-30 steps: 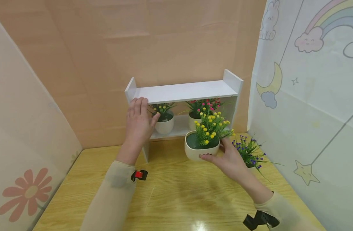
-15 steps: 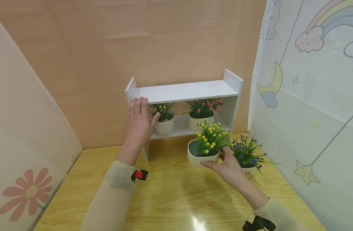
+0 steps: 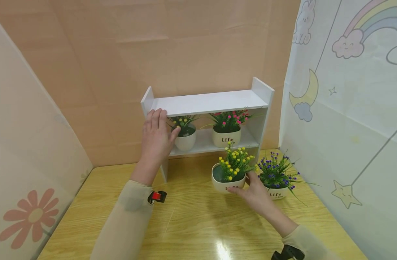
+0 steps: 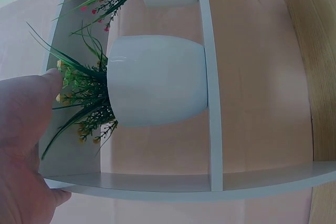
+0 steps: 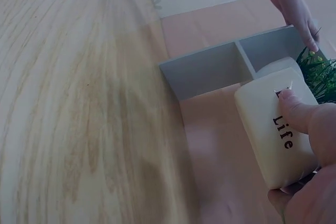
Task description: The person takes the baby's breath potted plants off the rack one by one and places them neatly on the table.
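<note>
My right hand [image 3: 258,193] grips a cream "Life" pot [image 3: 222,186] of yellow artificial flowers [image 3: 235,162], in front of the white shelf [image 3: 205,103]. Its thumb lies on the pot's front, over the lettering, and the other fingers go behind the right side. In the right wrist view this pot [image 5: 273,129] overlaps the shelf. My left hand [image 3: 156,139] holds the shelf's upper left corner, fingers over the top board's edge and thumb lower down. Close to that thumb stands a white pot [image 4: 157,80] with green leaves and small yellowish flowers, on the middle board.
A "Life" pot with pink-red flowers [image 3: 226,139] stands on the middle board, right of the white pot. On the wooden table [image 3: 185,224], right of my right hand, sits a "Life" pot of purple flowers [image 3: 276,193]. Printed wall sheets [image 3: 341,137] bound the sides.
My right hand has lowered the yellow-flower pot, bringing the lettering on the pink-red and purple pots into sight. My left hand has stayed at the shelf corner.
</note>
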The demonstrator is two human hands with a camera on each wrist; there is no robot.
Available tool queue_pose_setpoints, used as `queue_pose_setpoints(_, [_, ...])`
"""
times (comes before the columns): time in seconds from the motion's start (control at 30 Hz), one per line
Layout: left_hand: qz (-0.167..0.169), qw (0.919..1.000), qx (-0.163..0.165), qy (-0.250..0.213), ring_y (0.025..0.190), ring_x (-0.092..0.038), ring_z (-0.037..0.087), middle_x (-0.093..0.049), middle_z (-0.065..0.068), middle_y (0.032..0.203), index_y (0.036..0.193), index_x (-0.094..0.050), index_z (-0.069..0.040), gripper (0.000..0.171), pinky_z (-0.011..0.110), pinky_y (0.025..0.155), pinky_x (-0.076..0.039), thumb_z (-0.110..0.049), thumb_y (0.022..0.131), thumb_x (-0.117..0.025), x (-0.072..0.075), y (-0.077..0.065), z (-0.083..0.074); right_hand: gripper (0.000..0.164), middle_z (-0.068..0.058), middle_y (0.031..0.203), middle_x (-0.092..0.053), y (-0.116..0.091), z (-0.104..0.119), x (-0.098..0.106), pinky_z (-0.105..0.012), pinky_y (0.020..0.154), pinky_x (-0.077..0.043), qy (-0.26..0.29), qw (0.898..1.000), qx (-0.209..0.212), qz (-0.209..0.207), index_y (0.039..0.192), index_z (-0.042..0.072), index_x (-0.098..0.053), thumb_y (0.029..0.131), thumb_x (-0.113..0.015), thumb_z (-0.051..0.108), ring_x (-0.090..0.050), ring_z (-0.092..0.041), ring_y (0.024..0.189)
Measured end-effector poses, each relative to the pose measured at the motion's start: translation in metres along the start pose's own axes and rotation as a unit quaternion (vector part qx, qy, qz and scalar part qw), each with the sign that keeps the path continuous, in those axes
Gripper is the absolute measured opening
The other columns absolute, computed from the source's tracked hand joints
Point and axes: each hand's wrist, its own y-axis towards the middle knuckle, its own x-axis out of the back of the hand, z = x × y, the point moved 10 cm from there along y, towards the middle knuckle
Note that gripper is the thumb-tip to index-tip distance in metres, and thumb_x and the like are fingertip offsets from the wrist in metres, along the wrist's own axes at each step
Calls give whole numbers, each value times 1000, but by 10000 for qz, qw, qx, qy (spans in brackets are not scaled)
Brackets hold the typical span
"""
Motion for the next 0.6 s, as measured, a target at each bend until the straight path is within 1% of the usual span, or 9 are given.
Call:
queue_pose_setpoints(0.17, [-13, 10000, 6, -59, 166, -10, 39, -23, 21, 172, 167, -21, -1, 79, 51, 136, -10, -48, 115, -58, -1, 1, 1, 97, -24, 164, -46, 2, -8, -3, -63, 122, -40, -202, 9996, 101, -141, 162, 3, -43, 88, -97, 31, -44, -53, 152])
queue_pose_setpoints(0.3, [-79, 9999, -10, -118, 166, -11, 39, -24, 21, 172, 167, -22, -1, 79, 51, 136, -10, -48, 114, -59, -2, 1, 1, 97, -28, 162, -47, 1, -17, -6, -65, 120, -41, -323, 9994, -22, -151, 160, -1, -43, 88, -97, 34, -45, -56, 150])
queue_pose_setpoints(0.43, [-158, 9998, -56, -138, 165, -12, 39, -25, 21, 171, 166, -23, -1, 78, 50, 136, -11, -46, 114, -60, -1, 0, 0, 95, -31, 162, -47, 0, -24, -9, -67, 120, -39, -268, 9996, -93, -66, 159, -3, -41, 90, -95, 33, -44, -56, 150])
queue_pose_setpoints(0.6, [-182, 9997, -76, -127, 165, -12, 40, -25, 21, 170, 165, -23, 0, 78, 49, 136, -9, -45, 114, -61, -1, 0, 0, 94, -30, 162, -47, 1, -33, -12, -65, 122, -38, -172, 9998, -99, -13, 159, -4, -41, 90, -95, 29, -44, -56, 151])
